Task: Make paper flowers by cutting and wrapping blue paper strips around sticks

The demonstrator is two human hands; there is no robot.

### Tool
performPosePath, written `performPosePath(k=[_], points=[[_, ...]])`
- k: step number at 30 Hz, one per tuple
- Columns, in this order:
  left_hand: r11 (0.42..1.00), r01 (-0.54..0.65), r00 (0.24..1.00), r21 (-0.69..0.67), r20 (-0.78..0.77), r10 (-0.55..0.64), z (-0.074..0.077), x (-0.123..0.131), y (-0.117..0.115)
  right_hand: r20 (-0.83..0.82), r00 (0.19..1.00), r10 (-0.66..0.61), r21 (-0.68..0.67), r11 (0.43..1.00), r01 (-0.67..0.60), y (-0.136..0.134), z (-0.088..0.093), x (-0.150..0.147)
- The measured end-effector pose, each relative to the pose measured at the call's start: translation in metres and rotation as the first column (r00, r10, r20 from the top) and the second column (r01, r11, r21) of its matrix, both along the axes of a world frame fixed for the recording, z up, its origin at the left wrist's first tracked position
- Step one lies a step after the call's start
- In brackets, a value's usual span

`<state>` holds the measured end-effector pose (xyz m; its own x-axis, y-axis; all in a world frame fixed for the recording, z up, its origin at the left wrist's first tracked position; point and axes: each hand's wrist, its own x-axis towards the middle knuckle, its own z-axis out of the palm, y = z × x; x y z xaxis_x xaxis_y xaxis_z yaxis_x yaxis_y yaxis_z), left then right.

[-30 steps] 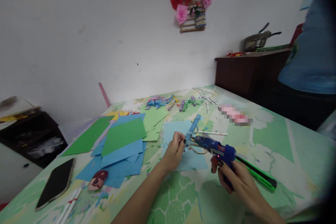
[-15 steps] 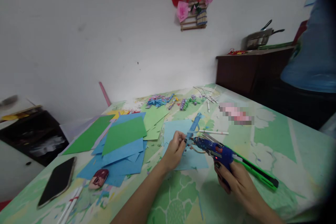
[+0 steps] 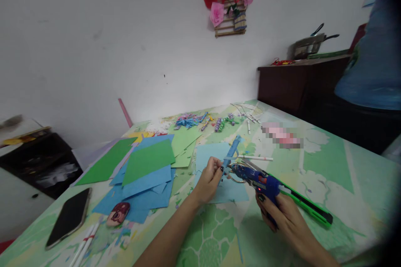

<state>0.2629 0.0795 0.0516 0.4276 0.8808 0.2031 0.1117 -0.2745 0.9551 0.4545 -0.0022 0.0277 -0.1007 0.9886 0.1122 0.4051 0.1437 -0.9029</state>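
My left hand point(image 3: 209, 180) pinches the lower end of a blue paper-wrapped stick point(image 3: 232, 148), which tilts up to the right with a loose strip curling off it. In my right hand point(image 3: 282, 217) is a blue hot glue gun point(image 3: 257, 179) with a small red light glowing. Its nozzle points left and lies close to the stick beside my left fingertips; whether it touches cannot be made out. Under my hands are light blue paper sheets point(image 3: 213, 154). A green utility knife point(image 3: 308, 208) lies behind the glue gun, and a white stick point(image 3: 255, 157) is just beyond.
Green sheets point(image 3: 148, 160) and blue sheets point(image 3: 147, 181) pile up on the left, near a phone point(image 3: 69, 217) and a dark red case point(image 3: 118, 214). Curled paper pieces point(image 3: 188, 121) lie along the back. A person in a blue top point(image 3: 369, 62) stands at the right.
The glue gun and my right hand have shifted very slightly to the right. My left hand keeps hold of the blue stick in nearly the same place.
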Motion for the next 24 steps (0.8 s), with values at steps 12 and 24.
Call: performPosePath(k=[12,24], points=[[1.0,-0.001,1.0,0.02,-0.026,0.001,-0.0031,-0.0005,0.0007,0.025,1.0,-0.011,0.023,1.0,0.011,-0.0013,-0.0025,0.0008],[1.0,0.009,1.0,0.0,0.007,-0.009,-0.0027,0.0002,0.0004,0.009,1.0,-0.019,0.014,1.0,0.019,-0.0007,0.0005,-0.0007]])
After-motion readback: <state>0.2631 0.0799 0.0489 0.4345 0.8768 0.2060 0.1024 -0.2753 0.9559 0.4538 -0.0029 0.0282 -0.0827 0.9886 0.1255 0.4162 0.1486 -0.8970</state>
